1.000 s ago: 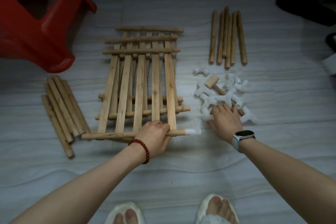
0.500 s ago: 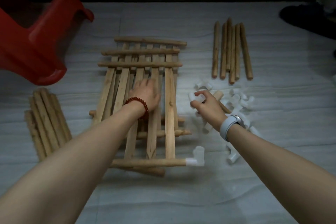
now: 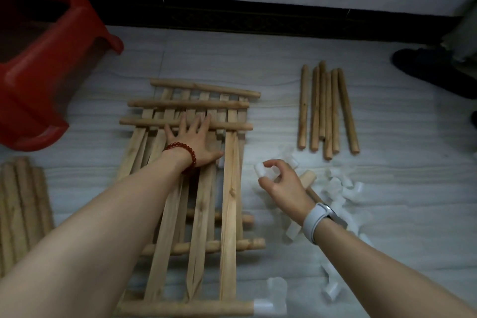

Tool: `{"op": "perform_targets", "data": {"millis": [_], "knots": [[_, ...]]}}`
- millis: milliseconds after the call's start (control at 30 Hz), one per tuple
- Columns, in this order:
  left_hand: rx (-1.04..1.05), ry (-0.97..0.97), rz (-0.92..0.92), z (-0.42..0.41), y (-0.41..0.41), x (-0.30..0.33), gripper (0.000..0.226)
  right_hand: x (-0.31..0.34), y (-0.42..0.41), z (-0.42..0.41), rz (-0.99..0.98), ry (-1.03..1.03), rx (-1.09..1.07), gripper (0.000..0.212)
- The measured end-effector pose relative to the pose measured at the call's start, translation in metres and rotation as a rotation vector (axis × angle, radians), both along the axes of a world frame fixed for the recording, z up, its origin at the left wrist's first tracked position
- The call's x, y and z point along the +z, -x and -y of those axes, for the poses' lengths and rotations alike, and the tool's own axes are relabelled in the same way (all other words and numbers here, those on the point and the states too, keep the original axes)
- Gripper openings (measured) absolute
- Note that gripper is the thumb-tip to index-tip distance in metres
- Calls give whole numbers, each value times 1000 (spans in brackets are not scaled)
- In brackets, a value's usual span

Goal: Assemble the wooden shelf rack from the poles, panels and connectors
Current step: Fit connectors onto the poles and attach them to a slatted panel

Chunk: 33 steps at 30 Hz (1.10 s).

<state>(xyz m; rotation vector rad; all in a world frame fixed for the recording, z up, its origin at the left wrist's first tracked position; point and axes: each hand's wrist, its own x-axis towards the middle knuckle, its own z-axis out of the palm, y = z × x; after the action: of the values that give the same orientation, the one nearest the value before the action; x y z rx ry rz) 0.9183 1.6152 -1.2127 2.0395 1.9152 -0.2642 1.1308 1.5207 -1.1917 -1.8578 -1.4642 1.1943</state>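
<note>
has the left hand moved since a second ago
Yes. The left hand was gripping the panel's near rail beside the fitted white connector; now it lies flat, further along the slatted panel, at its far rail.

floor (image 3: 387, 214) | panels (image 3: 229, 204); poles (image 3: 327, 111); connectors (image 3: 343, 188); stool (image 3: 38, 85)

The left arm reaches forward, its hand (image 3: 192, 141) lying flat and palm-down with fingers spread straight and the thumb out to the right. The right arm comes in from the lower right, wrist bent slightly; its hand (image 3: 280, 182) is raised, fingers and thumb curled in a pinching grip around a small white connector (image 3: 263, 171).
</note>
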Motion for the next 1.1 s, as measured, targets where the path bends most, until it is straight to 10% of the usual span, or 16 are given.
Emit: {"op": "perform_targets", "data": {"millis": [333,500,1100], "knots": [[-61,-115,45,6,-22,29,36,13,-9,-9,-140,49,-77,28],[-175,-420,122,28,-24,65,31,29,-22,-5,-460,27,-217,15],[-86,-475,208,101,-16,125,32,106,6,20,-306,-336,-211,30]]}}
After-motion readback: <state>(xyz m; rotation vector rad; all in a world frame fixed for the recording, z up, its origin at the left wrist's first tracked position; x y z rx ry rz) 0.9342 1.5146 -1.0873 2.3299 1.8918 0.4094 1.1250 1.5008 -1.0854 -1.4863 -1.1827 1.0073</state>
